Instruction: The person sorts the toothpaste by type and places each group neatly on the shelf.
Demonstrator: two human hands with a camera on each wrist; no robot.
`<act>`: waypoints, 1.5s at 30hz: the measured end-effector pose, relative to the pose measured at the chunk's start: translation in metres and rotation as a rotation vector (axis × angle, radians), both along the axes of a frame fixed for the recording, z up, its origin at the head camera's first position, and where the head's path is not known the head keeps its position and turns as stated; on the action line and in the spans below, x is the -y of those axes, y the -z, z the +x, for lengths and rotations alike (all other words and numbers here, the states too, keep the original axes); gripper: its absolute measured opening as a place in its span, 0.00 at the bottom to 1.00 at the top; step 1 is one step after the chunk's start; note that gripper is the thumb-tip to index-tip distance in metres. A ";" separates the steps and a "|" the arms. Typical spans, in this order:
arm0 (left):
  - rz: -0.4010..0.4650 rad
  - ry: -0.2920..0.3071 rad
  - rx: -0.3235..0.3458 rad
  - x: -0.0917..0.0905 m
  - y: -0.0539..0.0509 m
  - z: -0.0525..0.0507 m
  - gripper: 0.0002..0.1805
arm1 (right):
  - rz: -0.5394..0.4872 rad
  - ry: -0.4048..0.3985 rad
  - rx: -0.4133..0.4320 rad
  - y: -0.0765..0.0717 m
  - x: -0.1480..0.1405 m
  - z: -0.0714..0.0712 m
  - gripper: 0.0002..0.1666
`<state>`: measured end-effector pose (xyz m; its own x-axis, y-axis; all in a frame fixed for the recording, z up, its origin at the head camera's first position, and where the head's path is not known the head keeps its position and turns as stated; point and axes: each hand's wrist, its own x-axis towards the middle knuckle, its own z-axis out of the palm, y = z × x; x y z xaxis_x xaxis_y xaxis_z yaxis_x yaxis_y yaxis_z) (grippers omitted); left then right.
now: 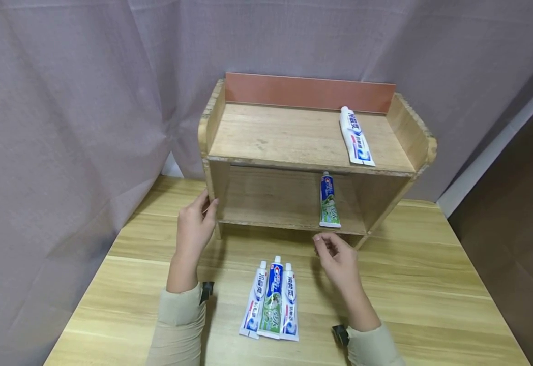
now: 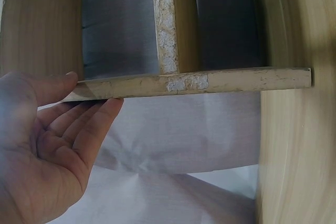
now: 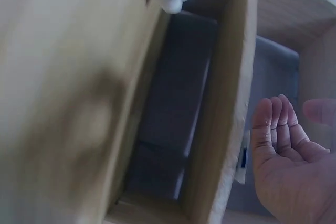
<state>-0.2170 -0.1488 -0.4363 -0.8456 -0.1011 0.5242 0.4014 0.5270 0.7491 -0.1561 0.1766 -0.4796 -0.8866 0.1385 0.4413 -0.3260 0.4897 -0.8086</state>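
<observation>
My left hand [image 1: 195, 226] pinches the left side panel of a wooden shelf [image 1: 266, 223], thumb on one face and fingers on the other, as the left wrist view also shows with the hand [image 2: 58, 145] on the panel [image 2: 236, 81]. Just in front of the lower board, my right hand [image 1: 339, 259] holds nothing, its fingers loosely bent; in the right wrist view the fingers of this hand [image 3: 294, 166] lie apart from the thumb. Behind it, a green and blue toothpaste tube [image 1: 328, 201] rests on the lower level. A white tube [image 1: 356, 137] lies on the top level, towards the right.
On the table [image 1: 413, 284], between the forearms, lie a white tube [image 1: 255, 302], a green and blue tube [image 1: 273, 300] and another white tube [image 1: 289, 305], side by side. A reddish back board [image 1: 307, 91] stands along the shelf's top. Grey cloth [image 1: 88, 101] hangs behind.
</observation>
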 end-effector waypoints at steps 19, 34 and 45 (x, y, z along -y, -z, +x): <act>0.004 -0.014 0.014 0.001 -0.001 0.000 0.19 | 0.017 -0.077 0.127 0.022 0.009 0.016 0.03; 0.004 -0.004 0.017 0.000 -0.003 0.000 0.19 | 0.139 -0.135 0.365 0.025 0.020 0.028 0.08; -0.015 -0.016 0.009 0.000 0.000 -0.001 0.18 | 0.228 -0.139 0.512 0.029 0.026 0.033 0.13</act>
